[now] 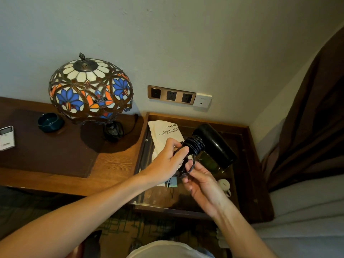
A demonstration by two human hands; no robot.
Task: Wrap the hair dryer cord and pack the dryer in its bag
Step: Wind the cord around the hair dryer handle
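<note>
Here the left hand (pixel 168 158) grips the cord-wound handle below the dryer (pixel 214 144).

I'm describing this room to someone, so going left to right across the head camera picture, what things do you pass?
Remote control → ashtray → stained-glass lamp → wall sockets → hair dryer → curtain.

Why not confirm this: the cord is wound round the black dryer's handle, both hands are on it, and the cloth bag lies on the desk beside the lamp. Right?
One thing is wrong. The head view shows the cloth bag lying on the lower glass-topped side table, under the dryer, not beside the lamp. The rest holds.
</note>
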